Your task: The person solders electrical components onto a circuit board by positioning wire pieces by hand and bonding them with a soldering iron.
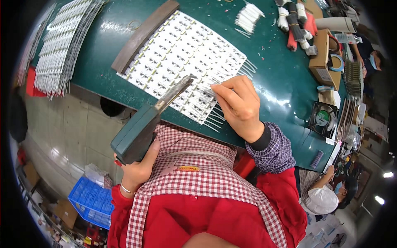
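A white panel of small circuit boards (165,49) lies at a slant on the green table, with thin white wires (213,120) sticking out past its right edge. My left hand (138,171) is wrapped round the handle of a green pistol-shaped tool (134,134). Its long, stained metal barrel reaches over the middle of the panel, the dark tip close to the boards. Over the panel's right part, my right hand (240,105) is closed in a pinch. What sits between its thumb and finger is too fine to make out. A dark wooden bar (144,35) lies along the panel's far left edge.
Stacked board panels with wires (68,41) stand at the table's left. A bundle of white wires (249,17) lies at the back. Rightward are wire bundles (295,25), a cardboard box (324,62) and a small fan (324,119). A blue crate (91,202) is on the floor; co-workers sit at right.
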`<state>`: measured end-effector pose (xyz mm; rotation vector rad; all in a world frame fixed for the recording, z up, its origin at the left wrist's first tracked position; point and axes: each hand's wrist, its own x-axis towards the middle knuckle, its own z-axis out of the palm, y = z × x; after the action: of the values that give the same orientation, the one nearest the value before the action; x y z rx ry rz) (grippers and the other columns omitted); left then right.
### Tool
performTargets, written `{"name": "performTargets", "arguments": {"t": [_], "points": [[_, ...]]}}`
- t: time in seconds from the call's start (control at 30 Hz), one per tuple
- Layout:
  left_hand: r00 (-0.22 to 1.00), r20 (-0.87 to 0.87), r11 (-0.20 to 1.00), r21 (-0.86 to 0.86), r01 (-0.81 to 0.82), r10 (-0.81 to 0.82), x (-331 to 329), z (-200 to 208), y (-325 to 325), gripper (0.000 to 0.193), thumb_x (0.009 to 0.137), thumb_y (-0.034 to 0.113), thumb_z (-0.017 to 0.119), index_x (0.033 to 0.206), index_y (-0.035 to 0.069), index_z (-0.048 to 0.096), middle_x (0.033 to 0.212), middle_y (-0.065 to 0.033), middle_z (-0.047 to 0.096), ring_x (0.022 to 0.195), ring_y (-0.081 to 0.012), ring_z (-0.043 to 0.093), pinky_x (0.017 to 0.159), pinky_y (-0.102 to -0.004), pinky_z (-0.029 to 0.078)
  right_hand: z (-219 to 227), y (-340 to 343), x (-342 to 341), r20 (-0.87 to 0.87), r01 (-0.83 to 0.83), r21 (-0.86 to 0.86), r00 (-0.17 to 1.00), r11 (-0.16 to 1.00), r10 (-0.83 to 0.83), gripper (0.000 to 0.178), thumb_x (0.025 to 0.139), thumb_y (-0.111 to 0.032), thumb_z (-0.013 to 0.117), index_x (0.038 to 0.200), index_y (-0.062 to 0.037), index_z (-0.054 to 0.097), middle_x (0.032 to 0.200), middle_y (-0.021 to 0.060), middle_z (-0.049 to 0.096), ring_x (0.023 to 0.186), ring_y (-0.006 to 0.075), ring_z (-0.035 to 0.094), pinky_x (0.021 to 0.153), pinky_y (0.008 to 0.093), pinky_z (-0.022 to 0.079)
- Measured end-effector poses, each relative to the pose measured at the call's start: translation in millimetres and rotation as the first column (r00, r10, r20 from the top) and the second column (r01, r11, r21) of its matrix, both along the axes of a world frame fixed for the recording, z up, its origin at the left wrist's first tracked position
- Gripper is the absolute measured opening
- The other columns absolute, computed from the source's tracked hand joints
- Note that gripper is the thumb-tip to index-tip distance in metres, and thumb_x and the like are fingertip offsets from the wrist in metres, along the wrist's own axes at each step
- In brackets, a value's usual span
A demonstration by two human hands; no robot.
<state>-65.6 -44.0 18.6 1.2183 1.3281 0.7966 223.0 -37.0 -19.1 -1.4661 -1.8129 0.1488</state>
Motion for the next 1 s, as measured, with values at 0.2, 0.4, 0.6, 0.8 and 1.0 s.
{"name": "performTargets", "arguments": {"t": [0.2,0.4,0.6,0.8,1.0], "points": [[0.982,-0.116,0.966,0.193,0.172,-0.152,-0.3,2.8,1.9,0.02,0.084,0.002,0.078,0.103,-0.005,0.074,0.092,-0.0103,0.077,0.075,-0.0143,0.072,0.068,-0.0291,0.057,-9.7,-5.0,-6.0,0.096,0.003,0.01,0.995,1.0,-0.004,0.028,0.069,0.004,0.075,0.096,-0.0048,0.071,0.083,0.0043,0.062,0.078,0.024,0.06,0.069,0.0372,0.046],[0.958,-0.197,0.931,0.26,0.257,-0.21,-2.5,-4.5,-0.1,0.016,0.082,0.004,0.078,0.096,-0.003,0.074,0.086,-0.0132,0.075,0.069,-0.0199,0.073,0.062,-0.0302,0.055,-10.3,-8.8,-5.9,0.16,-0.01,-0.003,0.987,1.0,0.01,0.027,0.068,0.002,0.073,0.095,-0.0044,0.071,0.084,0.0046,0.062,0.079,0.0246,0.061,0.071,0.0378,0.048],[0.935,-0.258,0.888,0.33,0.322,-0.243,0.1,-6.8,3.3,0.016,0.08,0.003,0.078,0.095,-0.002,0.073,0.083,-0.0121,0.073,0.066,-0.0232,0.071,0.06,-0.0323,0.055,-7.5,-10.1,-8.2,0.188,0.006,-0.026,0.982,1.0,-0.002,0.026,0.069,0.001,0.073,0.095,-0.0042,0.071,0.085,0.0049,0.062,0.08,0.0248,0.062,0.075,0.0385,0.049],[0.932,-0.24,0.904,0.268,0.334,-0.273,1.3,-6.5,3.1,0.02,0.08,0.002,0.077,0.098,-0.004,0.073,0.088,-0.0148,0.073,0.072,-0.0254,0.071,0.065,-0.0329,0.055,-9.7,-11.5,-8.4,0.203,0.007,-0.028,0.979,1.0,-0.001,0.026,0.07,0.001,0.073,0.095,-0.0041,0.071,0.085,0.0048,0.063,0.082,0.0253,0.062,0.078,0.039,0.049],[0.921,-0.262,0.899,0.259,0.354,-0.287,-0.2,-7.7,0.4,0.021,0.079,0.001,0.076,0.099,-0.004,0.073,0.09,-0.0155,0.073,0.075,-0.0256,0.071,0.067,-0.0339,0.056,-9.6,-13.0,-9.8,0.226,0.009,-0.033,0.974,0.999,-0.002,0.026,0.071,0.001,0.071,0.097,-0.0041,0.071,0.085,0.0045,0.062,0.082,0.0254,0.062,0.08,0.0394,0.049]]}}
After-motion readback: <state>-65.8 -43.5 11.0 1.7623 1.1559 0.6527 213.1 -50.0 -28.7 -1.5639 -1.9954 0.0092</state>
